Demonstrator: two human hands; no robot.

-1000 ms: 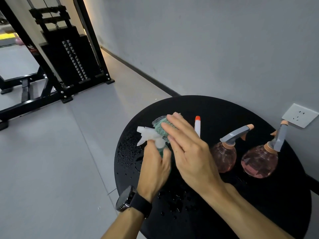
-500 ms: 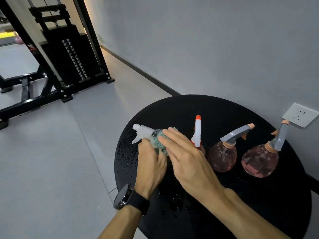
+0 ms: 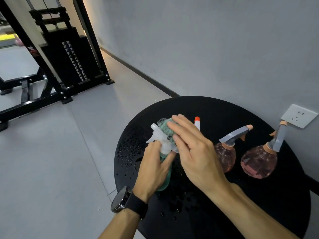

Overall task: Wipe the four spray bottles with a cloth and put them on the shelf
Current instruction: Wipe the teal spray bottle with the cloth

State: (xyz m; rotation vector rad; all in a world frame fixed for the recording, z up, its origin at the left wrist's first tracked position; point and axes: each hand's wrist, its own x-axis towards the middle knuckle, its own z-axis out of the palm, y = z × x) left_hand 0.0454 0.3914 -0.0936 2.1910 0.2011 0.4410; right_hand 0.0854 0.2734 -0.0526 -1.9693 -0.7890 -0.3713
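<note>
My left hand (image 3: pixel 153 168) grips a green spray bottle (image 3: pixel 164 176) with a white trigger head (image 3: pixel 159 138) above the round black table (image 3: pixel 215 107). My right hand (image 3: pixel 193 149) presses a green cloth (image 3: pixel 166 129) against the white head with straight fingers. Behind my right hand a third bottle shows only its white nozzle with an orange tip (image 3: pixel 197 120). Two round pink bottles with grey triggers stand to the right, one (image 3: pixel 226 156) near my right hand and one (image 3: pixel 259 162) close to the wall.
Water drops (image 3: pixel 127 152) lie on the table's left part and near its front. A wall socket (image 3: pixel 299 115) sits beyond the right bottle. A black weight machine (image 3: pixel 67 57) stands on the grey floor at the back left. No shelf is in view.
The cloth and my right hand have slid up along the white trigger head. The green bottle has tilted so its nozzle points further away. The orange-tipped bottle is now mostly hidden behind my right hand.
</note>
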